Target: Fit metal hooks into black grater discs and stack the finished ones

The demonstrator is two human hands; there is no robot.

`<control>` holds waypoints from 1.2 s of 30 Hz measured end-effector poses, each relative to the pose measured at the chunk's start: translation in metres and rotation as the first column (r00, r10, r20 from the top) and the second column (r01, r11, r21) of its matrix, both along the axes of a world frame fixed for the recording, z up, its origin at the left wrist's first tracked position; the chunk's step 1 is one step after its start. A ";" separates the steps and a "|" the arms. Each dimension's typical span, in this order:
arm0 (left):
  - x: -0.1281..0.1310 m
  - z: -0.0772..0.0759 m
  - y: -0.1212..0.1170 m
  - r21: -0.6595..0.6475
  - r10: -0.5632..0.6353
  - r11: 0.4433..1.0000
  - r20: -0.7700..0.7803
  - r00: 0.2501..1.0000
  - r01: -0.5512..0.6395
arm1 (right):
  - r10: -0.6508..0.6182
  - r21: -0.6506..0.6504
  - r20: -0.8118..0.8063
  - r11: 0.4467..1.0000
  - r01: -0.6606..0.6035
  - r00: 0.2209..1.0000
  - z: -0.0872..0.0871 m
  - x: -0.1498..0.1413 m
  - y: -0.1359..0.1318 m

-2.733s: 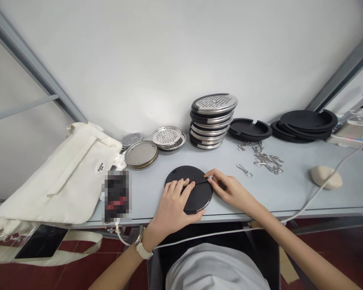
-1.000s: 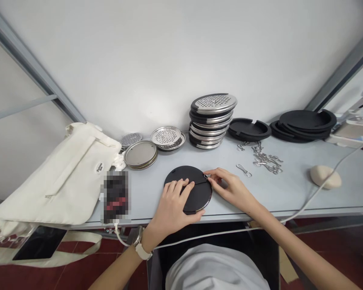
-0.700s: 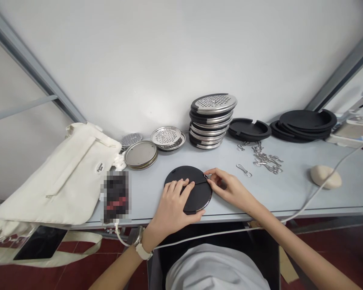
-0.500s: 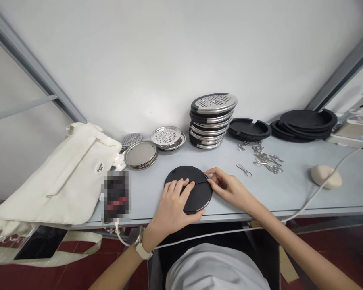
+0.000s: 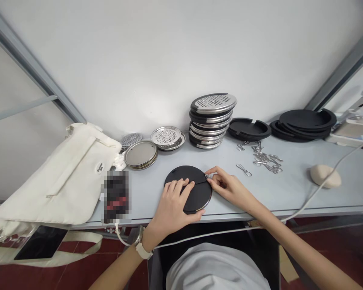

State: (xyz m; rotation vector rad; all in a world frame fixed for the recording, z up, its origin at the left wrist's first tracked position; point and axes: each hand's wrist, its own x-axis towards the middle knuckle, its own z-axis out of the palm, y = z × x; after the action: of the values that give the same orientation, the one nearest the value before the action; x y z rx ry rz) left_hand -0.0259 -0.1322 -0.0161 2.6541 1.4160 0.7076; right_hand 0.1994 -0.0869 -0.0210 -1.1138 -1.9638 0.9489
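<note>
The small metal bit could slip away if the right hand loosens its pinch. The black disc could slide if the left hand lifts. The right hand is pinching nearly shut on the bit at the disc's edge. The left hand is lying open, pressing the disc, which is sitting near the bottom middle of the surface.

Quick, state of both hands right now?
Left hand: open, pressed flat on the black round disc.
Right hand: closed to a pinch on a small metal piece at its rim.
</note>
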 end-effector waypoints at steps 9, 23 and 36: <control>0.000 0.000 0.000 -0.005 -0.001 1.000 0.009 1.000 0.001 | 0.013 -0.005 0.012 1.000 -0.013 1.000 -0.001 0.000 0.000; 0.000 -0.001 0.000 0.009 -0.007 1.000 0.010 1.000 0.007 | -0.044 0.020 0.034 0.999 0.043 0.998 0.002 -0.001 -0.002; 0.000 -0.001 0.000 0.008 -0.006 1.000 0.007 1.000 0.006 | -0.036 0.048 0.047 0.998 0.034 0.998 0.001 -0.002 0.000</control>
State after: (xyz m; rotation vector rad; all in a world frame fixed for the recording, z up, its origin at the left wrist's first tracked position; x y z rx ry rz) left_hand -0.0256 -0.1318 -0.0174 2.6576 1.4061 0.7231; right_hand 0.1974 -0.0873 -0.0196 -1.1502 -1.9878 0.8607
